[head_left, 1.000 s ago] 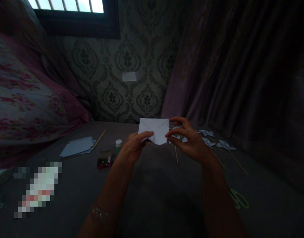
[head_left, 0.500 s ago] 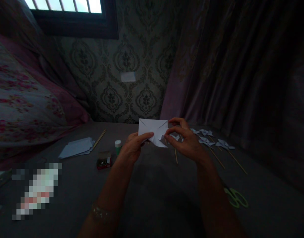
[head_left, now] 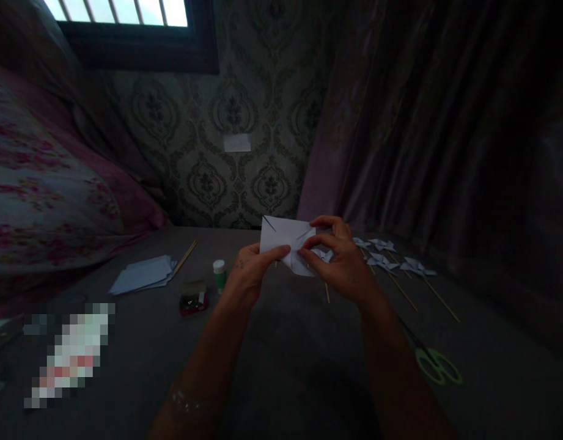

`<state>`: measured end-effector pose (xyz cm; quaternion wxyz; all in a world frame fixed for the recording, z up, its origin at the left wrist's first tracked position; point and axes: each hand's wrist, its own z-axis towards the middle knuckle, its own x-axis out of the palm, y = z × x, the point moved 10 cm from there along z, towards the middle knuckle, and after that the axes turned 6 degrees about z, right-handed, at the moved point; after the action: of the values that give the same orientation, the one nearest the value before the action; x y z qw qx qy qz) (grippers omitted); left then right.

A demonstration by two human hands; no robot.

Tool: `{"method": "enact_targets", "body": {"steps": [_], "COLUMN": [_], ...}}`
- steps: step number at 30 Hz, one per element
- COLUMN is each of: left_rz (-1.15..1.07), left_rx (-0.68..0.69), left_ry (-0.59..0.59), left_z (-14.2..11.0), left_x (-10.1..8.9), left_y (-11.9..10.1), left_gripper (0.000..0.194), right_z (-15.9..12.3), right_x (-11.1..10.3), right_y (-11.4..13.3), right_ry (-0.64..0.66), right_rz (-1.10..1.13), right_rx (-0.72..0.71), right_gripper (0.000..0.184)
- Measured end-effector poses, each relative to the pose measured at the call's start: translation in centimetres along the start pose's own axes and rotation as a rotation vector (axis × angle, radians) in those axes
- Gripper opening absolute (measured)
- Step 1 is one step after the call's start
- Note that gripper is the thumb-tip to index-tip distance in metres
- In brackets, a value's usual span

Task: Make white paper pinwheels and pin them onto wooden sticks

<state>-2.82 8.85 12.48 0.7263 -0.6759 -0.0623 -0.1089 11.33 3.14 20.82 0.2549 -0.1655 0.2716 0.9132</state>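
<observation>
A white sheet of paper (head_left: pixel 285 231), slit inward from its corners, is held up over the grey surface. My left hand (head_left: pixel 253 266) grips its lower left, the thumb pressing folded-in paper near the middle. My right hand (head_left: pixel 338 256) pinches a corner of the sheet between thumb and forefinger, bent in toward the centre, while another finger touches the upper right edge. Behind my right hand stand out several white paper pinwheels (head_left: pixel 416 266) on thin wooden sticks (head_left: pixel 441 300), one partly hidden by the hand.
Left of my hands are a stack of white paper (head_left: pixel 141 274), wooden sticks (head_left: pixel 184 256), a green glue stick (head_left: pixel 219 278) and a small open box (head_left: pixel 192 300) of metallic bits. Green-handled scissors (head_left: pixel 437 366) lie at right. A patterned wall (head_left: pixel 244 110) rises behind.
My right hand has drawn the sheet's lower right corner inward to the centre, close to my left thumb. The left hand keeps its hold, and the sheet has tilted slightly.
</observation>
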Motion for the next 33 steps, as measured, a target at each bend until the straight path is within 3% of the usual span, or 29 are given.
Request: {"method": "enact_targets", "body": {"steps": [16,33], "left_rz": [0.01,0.004], "left_rx": [0.06,0.047], "left_ry": [0.022,0.038], "left_z": [-0.5,-0.5], "left_x": [0.6,0.9], "left_y": [-0.7,-0.5], "left_gripper": [0.027,0.024], "right_z": [0.1,0.1], "right_x": [-0.5,-0.4], "right_y": [0.2,-0.4], "right_ry": [-0.121,-0.143], "right_rz": [-0.04,-0.061], "right_rx": [-0.002,0.012], "right_gripper": [0.007,0.009]}}
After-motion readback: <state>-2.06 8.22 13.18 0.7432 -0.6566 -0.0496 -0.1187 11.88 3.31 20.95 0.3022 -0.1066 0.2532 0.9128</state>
